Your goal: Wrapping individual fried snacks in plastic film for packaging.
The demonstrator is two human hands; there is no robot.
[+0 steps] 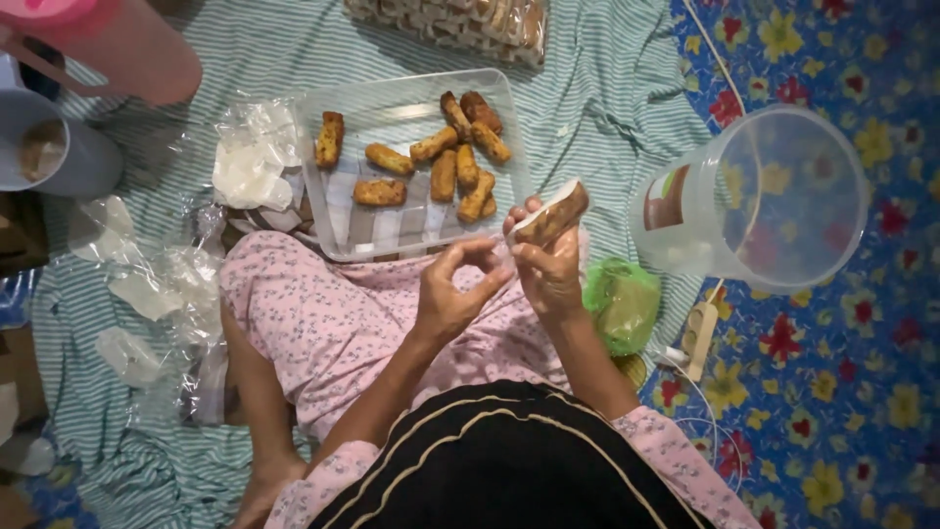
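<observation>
Right hand is pinching a wrapped roll over the lap; left hand is curling, thumb meeting finger, holding nothing I can make out. Roll is sitting high in the fingertips, likely slipping onto the cloth. Beyond, tray is overhanging the knee, liable to tip.
</observation>
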